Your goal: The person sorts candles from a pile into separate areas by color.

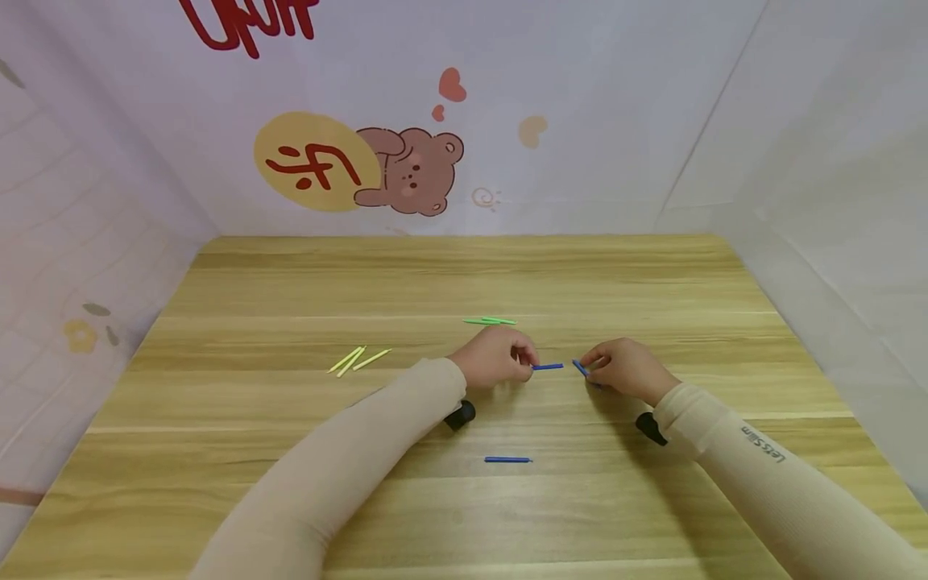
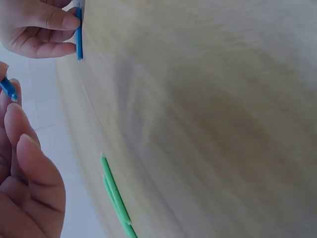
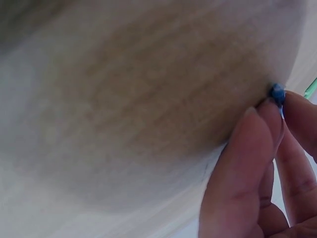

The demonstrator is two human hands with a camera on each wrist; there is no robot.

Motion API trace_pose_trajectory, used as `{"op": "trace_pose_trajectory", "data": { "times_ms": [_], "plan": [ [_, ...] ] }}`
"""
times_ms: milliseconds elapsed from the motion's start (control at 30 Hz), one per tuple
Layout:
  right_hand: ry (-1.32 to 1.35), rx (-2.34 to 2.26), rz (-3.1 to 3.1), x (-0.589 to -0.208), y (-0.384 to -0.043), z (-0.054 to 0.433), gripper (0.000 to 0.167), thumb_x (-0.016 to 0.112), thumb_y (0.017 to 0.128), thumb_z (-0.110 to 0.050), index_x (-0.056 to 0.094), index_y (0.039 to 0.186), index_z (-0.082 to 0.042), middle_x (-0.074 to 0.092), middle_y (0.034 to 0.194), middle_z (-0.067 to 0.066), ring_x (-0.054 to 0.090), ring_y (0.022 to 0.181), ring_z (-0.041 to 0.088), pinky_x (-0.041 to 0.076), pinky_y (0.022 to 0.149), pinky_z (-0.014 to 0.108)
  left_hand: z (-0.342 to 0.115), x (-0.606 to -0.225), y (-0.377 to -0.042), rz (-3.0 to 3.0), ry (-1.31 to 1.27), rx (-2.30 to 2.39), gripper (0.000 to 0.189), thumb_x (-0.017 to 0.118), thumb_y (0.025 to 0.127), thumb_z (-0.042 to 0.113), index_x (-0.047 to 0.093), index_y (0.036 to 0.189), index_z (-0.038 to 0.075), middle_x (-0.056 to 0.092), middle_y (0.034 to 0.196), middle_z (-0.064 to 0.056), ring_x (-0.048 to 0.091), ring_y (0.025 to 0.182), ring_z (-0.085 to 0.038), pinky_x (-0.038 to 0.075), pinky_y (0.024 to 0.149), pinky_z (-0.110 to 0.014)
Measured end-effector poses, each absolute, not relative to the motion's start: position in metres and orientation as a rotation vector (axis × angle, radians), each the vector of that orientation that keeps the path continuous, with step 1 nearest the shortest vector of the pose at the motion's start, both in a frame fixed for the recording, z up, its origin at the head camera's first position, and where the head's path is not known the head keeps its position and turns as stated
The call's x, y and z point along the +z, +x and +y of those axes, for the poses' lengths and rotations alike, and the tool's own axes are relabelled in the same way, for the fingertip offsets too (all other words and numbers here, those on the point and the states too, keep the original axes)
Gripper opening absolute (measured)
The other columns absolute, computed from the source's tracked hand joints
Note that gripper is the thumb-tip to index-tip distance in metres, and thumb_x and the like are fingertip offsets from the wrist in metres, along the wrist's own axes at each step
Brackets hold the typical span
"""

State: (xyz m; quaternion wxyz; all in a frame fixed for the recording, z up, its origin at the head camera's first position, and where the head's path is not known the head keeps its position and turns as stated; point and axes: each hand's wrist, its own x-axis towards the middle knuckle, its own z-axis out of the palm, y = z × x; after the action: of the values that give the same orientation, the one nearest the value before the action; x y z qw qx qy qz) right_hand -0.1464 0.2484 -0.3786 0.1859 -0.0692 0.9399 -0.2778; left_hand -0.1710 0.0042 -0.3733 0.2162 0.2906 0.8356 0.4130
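In the head view my left hand point(image 1: 496, 357) pinches one end of a thin blue candle point(image 1: 548, 367), which points right, level just above or on the table. Facing it, my right hand point(image 1: 629, 369) pinches another blue candle point(image 1: 580, 367), held at a slant. A short gap separates the two candles. The left wrist view shows the right hand's candle point(image 2: 79, 34) between thumb and fingers, and the tip of the left hand's candle point(image 2: 8, 88). Only a blue end point(image 3: 277, 93) shows at the fingertips in the right wrist view. A third blue candle point(image 1: 507, 460) lies nearer the front.
Green candles point(image 1: 491, 321) lie together behind the left hand. Three yellow candles point(image 1: 351, 361) lie on the left of the wooden table point(image 1: 239, 298). A pale printed wall point(image 1: 602, 145) stands along the table's back edge.
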Motion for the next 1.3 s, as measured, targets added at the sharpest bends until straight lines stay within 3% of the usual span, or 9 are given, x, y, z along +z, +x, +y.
{"op": "trace_pose_trajectory", "data": {
  "times_ms": [733, 1300],
  "plan": [
    [-0.145, -0.864, 2.573, -0.381, -0.153, 0.252, 0.022, 0.066, 0.085, -0.004, 0.069, 0.106, 0.003, 0.072, 0.088, 0.01, 0.059, 0.069, 0.013, 0.048, 0.06, 0.028, 0.049, -0.371, -0.194, 2.503, 0.944, 0.699, 0.005, 0.07, 0.086, 0.011, 0.071, 0.09, 0.014, 0.06, 0.084, 0.007, 0.052, 0.08, -0.01, 0.042, 0.068, -0.021],
    [-0.184, -0.909, 2.551, -0.374, -0.154, 0.251, 0.023, 0.064, 0.085, -0.001, 0.067, 0.106, 0.007, 0.071, 0.085, 0.01, 0.06, 0.067, 0.013, 0.048, 0.058, 0.027, 0.072, -0.377, -0.198, 2.543, 0.996, 0.529, 0.013, 0.067, 0.084, 0.006, 0.071, 0.088, 0.017, 0.062, 0.085, 0.007, 0.054, 0.079, -0.01, 0.042, 0.066, -0.021]
  ]
}}
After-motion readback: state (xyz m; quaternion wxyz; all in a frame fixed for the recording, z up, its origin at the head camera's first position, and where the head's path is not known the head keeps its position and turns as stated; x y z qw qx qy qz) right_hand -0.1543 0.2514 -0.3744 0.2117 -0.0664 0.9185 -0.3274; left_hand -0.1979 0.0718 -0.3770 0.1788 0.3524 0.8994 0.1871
